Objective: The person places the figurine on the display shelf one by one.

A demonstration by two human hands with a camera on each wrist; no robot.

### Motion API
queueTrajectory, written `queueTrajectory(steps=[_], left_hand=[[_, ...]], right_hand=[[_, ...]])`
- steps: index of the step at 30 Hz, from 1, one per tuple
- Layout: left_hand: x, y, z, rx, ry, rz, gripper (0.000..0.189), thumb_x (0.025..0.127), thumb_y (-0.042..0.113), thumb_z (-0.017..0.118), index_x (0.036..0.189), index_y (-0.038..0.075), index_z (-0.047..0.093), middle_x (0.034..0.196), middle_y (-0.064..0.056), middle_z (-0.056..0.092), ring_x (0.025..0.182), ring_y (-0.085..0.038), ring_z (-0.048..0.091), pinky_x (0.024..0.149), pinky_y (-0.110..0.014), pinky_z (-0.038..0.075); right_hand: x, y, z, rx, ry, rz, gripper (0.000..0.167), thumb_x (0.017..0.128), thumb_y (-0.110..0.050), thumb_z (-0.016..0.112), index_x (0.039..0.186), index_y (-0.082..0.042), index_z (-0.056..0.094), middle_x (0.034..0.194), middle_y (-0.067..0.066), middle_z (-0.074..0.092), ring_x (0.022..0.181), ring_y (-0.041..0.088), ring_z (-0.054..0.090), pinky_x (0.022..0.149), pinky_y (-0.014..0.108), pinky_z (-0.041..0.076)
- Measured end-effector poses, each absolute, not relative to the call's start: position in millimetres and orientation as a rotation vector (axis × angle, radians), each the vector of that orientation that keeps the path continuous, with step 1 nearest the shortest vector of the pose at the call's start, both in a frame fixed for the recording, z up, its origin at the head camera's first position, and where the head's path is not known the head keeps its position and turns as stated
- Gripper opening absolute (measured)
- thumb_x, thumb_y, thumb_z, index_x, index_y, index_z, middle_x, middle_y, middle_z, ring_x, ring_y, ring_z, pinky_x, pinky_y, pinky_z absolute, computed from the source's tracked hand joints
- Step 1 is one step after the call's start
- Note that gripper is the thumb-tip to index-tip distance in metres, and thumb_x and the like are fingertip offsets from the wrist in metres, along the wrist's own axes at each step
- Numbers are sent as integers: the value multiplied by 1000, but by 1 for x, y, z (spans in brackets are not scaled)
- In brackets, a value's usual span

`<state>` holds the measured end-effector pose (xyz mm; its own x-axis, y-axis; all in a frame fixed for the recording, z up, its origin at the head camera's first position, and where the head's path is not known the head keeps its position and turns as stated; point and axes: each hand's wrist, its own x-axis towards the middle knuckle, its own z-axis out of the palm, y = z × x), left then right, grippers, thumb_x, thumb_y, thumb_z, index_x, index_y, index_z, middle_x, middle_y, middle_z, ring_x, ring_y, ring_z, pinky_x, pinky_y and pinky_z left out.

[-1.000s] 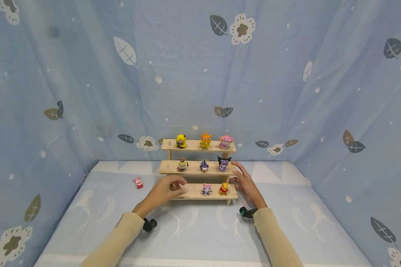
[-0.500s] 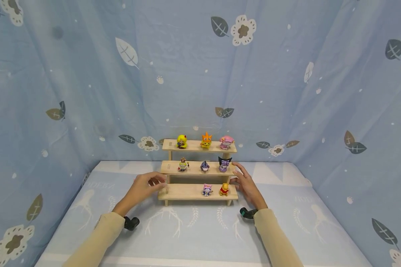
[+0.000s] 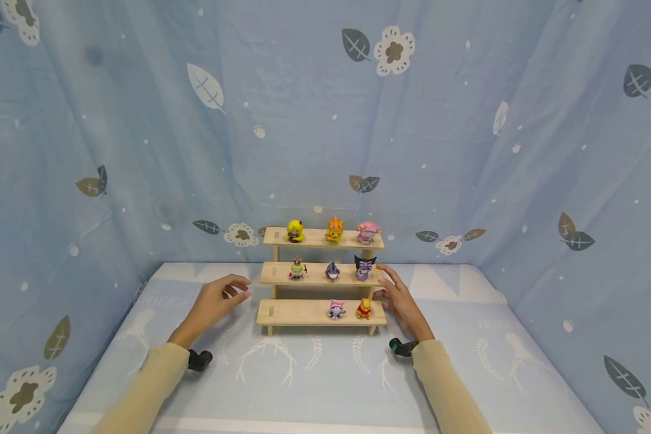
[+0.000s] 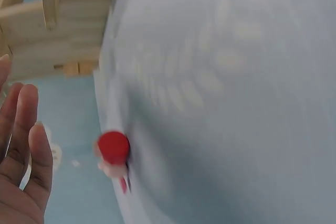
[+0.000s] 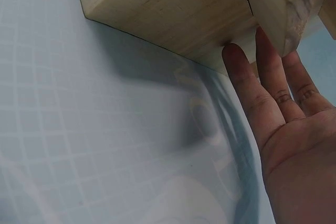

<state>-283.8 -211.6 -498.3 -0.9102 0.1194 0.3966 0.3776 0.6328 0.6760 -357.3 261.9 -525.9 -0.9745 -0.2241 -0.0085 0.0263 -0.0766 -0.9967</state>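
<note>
A three-tier wooden display shelf (image 3: 298,312) stands at the middle of the table with small figurines on its steps. My left hand (image 3: 215,299) hovers left of the shelf with loosely bent fingers and nothing between them. Past those fingers, a small red and pink figurine (image 4: 114,149) sits on the tablecloth in the left wrist view; the hand hides it in the head view. My right hand (image 3: 405,306) rests at the shelf's right end, its straight fingers (image 5: 247,74) against the wooden side panel (image 5: 168,19).
On the bottom step are a Winnie-the-Pooh figurine (image 3: 364,308) and a pink-hooded figurine (image 3: 336,309). The middle step bears a black-eared purple figurine (image 3: 364,268), an Eeyore figurine (image 3: 332,270) and a crowned figurine (image 3: 296,268). Three more stand on top. A patterned curtain (image 3: 304,120) hangs behind.
My left hand has moved left, from above the bottom step to beside the shelf, covering the red and pink figurine in the head view. My right hand has stayed at the shelf's right end.
</note>
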Motion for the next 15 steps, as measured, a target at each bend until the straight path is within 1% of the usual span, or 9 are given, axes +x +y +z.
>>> queueTrajectory(steps=[4, 6, 10, 15], left_hand=[[-288, -222, -501, -337, -2549, -1155, 28, 93, 24, 80, 119, 15, 73, 102, -1, 74, 82, -17, 67, 70, -33, 56], [-290, -227, -502, -305, -2557, -1160, 27, 93, 23, 80, 118, 15, 72, 103, -5, 74, 82, -20, 68, 70, -35, 56], [-294, -236, -506, -230, -2587, -1134, 28, 93, 22, 80, 118, 13, 72, 109, -9, 73, 89, -25, 68, 75, -39, 54], [-299, -243, -513, -137, -2629, -1115, 30, 93, 20, 79, 120, 10, 70, 116, -13, 70, 95, -28, 66, 78, -41, 53]], right_hand=[[-358, 262, -526, -205, 2010, -2176, 51, 106, -42, 58, 154, -34, 42, 143, 15, 52, 99, 27, 64, 90, 44, 55], [-358, 262, -526, -203, 2006, -2175, 52, 106, -42, 57, 154, -33, 42, 143, 16, 52, 99, 26, 64, 90, 44, 55], [-358, 262, -526, -201, 2002, -2171, 52, 107, -41, 56, 156, -32, 40, 143, 16, 52, 98, 25, 64, 90, 44, 55], [-357, 263, -526, -199, 2003, -2172, 52, 106, -41, 57, 155, -33, 41, 145, 13, 49, 98, 24, 64, 90, 44, 55]])
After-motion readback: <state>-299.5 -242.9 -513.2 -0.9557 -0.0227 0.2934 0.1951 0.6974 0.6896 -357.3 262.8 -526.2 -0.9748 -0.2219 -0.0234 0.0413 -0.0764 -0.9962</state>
